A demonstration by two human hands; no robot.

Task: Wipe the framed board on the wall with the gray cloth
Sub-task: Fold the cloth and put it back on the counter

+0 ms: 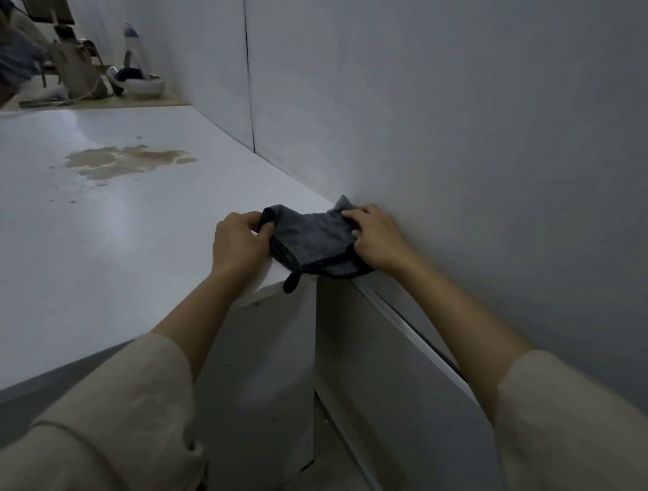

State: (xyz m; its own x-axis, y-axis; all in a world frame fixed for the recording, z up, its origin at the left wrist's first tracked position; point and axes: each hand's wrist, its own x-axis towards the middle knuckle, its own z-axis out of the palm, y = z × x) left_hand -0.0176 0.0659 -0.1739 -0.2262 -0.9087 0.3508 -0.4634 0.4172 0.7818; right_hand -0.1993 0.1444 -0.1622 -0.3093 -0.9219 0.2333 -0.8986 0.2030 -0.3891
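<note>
Close against the wall, a gray cloth lies bunched at the near corner of a white worktop. Left hand pinches its left edge between thumb and fingers; right hand presses curled fingers onto its right side. A brown spill sits well apart, farther along the worktop.

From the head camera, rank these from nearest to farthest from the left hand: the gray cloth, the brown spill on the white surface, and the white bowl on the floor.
1. gray cloth: pinched at its left edge by the left hand.
2. brown spill: farther back on the white surface, to the left.
3. white bowl: on the floor past the surface's far edge.
</note>
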